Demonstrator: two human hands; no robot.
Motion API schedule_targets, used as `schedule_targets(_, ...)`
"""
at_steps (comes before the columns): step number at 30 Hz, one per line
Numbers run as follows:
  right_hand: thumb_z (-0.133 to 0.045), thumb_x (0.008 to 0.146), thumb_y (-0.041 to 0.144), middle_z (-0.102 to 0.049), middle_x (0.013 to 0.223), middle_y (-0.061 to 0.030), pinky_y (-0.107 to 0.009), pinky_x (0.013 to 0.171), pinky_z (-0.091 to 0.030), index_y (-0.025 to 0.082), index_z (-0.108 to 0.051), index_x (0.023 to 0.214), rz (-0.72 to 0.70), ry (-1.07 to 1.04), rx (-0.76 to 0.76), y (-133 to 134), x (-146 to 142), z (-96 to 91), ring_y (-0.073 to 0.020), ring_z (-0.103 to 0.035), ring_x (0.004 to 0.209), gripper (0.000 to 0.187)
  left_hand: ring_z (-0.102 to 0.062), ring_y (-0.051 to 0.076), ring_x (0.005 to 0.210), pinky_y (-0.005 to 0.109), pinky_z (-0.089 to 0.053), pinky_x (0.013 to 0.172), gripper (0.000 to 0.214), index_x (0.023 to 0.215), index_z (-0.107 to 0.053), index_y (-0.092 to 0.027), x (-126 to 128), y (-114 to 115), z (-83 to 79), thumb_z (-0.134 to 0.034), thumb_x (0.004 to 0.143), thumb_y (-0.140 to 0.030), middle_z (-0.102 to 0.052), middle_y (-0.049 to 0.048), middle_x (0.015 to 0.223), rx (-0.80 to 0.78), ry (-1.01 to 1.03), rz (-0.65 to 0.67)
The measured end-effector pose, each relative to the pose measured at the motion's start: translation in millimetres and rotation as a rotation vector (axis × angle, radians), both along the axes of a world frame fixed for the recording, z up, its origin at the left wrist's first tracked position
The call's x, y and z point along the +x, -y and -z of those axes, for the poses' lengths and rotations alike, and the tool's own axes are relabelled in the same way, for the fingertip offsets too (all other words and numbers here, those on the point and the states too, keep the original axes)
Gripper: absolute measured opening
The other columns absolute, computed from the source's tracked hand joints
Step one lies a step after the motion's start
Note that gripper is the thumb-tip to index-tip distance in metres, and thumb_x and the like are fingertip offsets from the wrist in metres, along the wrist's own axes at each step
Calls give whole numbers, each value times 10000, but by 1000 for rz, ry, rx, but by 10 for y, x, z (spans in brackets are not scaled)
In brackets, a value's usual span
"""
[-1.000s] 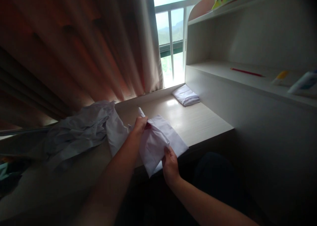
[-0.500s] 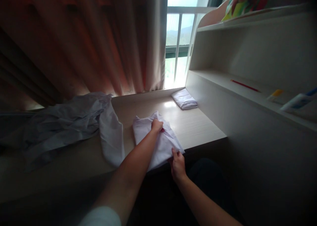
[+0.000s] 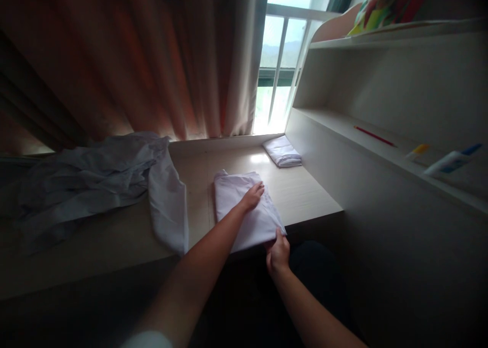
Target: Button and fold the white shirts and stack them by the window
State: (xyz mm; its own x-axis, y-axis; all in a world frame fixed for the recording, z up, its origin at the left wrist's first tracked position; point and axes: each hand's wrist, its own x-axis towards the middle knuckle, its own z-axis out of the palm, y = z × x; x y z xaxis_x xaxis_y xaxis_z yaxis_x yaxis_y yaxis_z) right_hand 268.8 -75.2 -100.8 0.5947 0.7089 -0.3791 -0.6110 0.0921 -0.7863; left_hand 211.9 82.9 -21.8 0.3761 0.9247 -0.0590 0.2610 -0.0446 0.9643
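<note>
A white cloth garment (image 3: pixel 244 221), folded into a rough rectangle, lies at the front edge of the desk. My left hand (image 3: pixel 253 196) rests flat on its upper right part, fingers stretched out. With thumb on top and fingers underneath, my right hand (image 3: pixel 278 252) grips the garment's near right corner. Its other fingers are partly hidden below the cloth. Farther back, against the side panel, sits a smaller folded white cloth (image 3: pixel 282 152). To the left spreads a crumpled heap of white cloth (image 3: pixel 99 180), one end hanging toward the desk's front.
The pale desk (image 3: pixel 305 195) ends at a front edge near my body. On its right rises a shelf unit (image 3: pixel 316 149) holding a red pencil (image 3: pixel 375 136), a yellow-capped item (image 3: pixel 418 151) and a white and blue tube (image 3: pixel 453 160). A curtain (image 3: pixel 183 58) and window (image 3: pixel 280 58) stand behind.
My left hand has gone from a closed grasp to lying flat, slightly farther right. The garment looks smoother and squarer. My right hand has shifted slightly right with its corner.
</note>
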Motion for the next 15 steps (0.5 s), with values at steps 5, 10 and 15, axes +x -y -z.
schedule_targets(5,-777,677,456,-711,868,1,-263,639,-540,213,-557,1094,-76,183,-32,-36,302,-35,-162,-678,727,530,-507,228,1325,361,-425,1091,300,1168,-682,-195,-715,371,77,-493,946,-264,-589,87,1395,260,28,-79)
schedule_targets(10,-743,689,481,-702,736,-23,-248,564,-450,162,-576,1081,-147,569,-53,-145,605,-115,-153,-612,604,532,-564,252,1243,389,-416,1073,370,1248,-584,-145,-1325,580,355,-574,884,-209,-613,158,1305,115,-367,-510)
schedule_targets(15,-518,826,478,-719,946,-108,-317,705,-493,162,-573,1122,-121,957,-273,-223,743,-170,-227,-674,825,437,-643,319,1116,397,-477,947,508,1239,-552,-66,-1410,436,491,-684,836,-347,-675,233,1165,-41,-392,-496)
